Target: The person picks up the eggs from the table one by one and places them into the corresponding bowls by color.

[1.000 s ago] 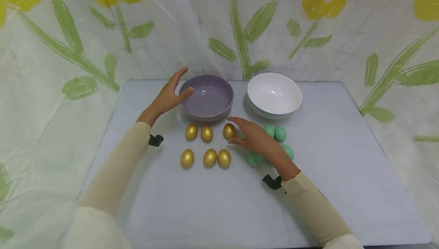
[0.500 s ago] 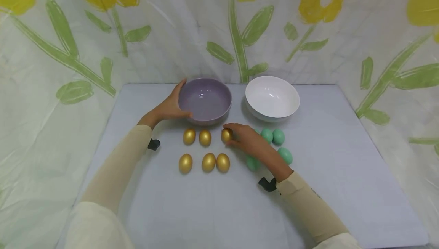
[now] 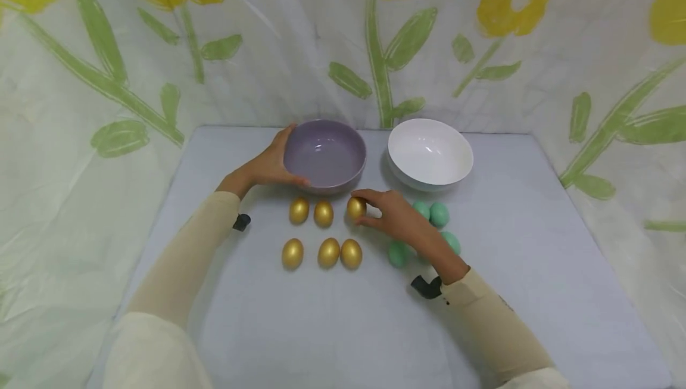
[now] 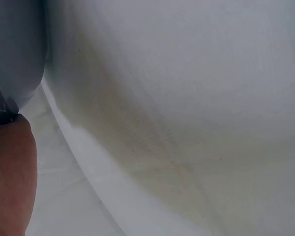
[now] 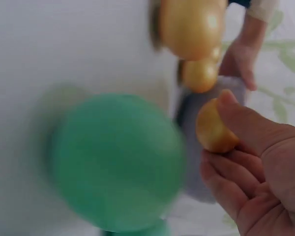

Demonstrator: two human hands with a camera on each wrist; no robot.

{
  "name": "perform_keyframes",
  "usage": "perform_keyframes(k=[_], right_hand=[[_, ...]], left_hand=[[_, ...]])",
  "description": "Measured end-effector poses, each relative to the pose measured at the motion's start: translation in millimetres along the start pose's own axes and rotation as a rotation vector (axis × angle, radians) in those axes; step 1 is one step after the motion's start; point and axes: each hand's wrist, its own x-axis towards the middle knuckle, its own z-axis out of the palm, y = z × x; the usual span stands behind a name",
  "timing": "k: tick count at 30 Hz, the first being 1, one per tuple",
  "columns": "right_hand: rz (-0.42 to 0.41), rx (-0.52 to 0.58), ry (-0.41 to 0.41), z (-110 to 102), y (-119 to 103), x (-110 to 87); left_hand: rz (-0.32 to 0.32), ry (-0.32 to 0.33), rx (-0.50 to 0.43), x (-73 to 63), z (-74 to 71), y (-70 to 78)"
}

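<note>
My right hand (image 3: 399, 216) pinches a golden egg (image 3: 356, 208) between thumb and fingers, just in front of the purple bowl. In the right wrist view the thumb lies on one side of this egg and the fingers on the other. My left hand (image 3: 270, 162) grips the left side of the purple bowl (image 3: 324, 189), thumb round the front and fingers toward the back. Two golden eggs (image 3: 324, 214) lie before the bowl, and several more golden eggs (image 3: 292, 254) form a nearer row. Green eggs (image 3: 439, 214) lie beside and partly beneath the right hand and wrist.
A white bowl (image 3: 430, 183) stands right of the purple one at the back of the table (image 3: 332, 329). Behind them hangs a flowered curtain (image 3: 300, 61). In the right wrist view a green egg (image 5: 119, 162) looms close to the camera.
My left hand has come down onto the purple bowl's side, its thumb shifting to the front. My right hand has closed its fingers on the golden egg.
</note>
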Motion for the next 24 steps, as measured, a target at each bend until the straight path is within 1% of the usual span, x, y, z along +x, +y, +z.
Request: perform_keyframes(k=[3, 6, 9, 12, 15, 18, 21, 24], right_hand=[[-0.062, 0.004, 0.006, -10.9, -11.0, 6.3], [-0.112, -0.016, 0.026, -23.0, -19.6, 19.1], [-0.133, -0.030, 0.055, -33.0, -23.3, 39.0], [-0.127, -0.015, 0.066, -38.6, -25.3, 65.3], [-0.123, 0.007, 0.070, -37.6, -25.5, 92.4], [-0.133, -0.009, 0.072, -30.7, -24.8, 118.6], [-0.114, -0.064, 0.065, -20.0, -21.6, 141.3], [-0.070, -0.106, 0.043, -9.4, -17.0, 158.2]], left_hand=[[-0.008, 0.001, 0.008, -1.2, 0.7, -2.2], [-0.003, 0.007, 0.012, -0.3, 1.4, -2.6], [0.011, 0.016, 0.010, 1.4, 2.1, -1.3], [0.013, 0.014, 0.004, 1.4, 0.2, 0.1], [0.002, -0.007, 0.001, 0.8, -0.6, 0.8], [-0.007, -0.021, 0.002, -0.5, -1.0, 1.0], [-0.008, -0.025, 0.004, -1.7, -1.5, 1.0], [-0.002, -0.026, 0.004, -2.7, -1.6, 1.3]])
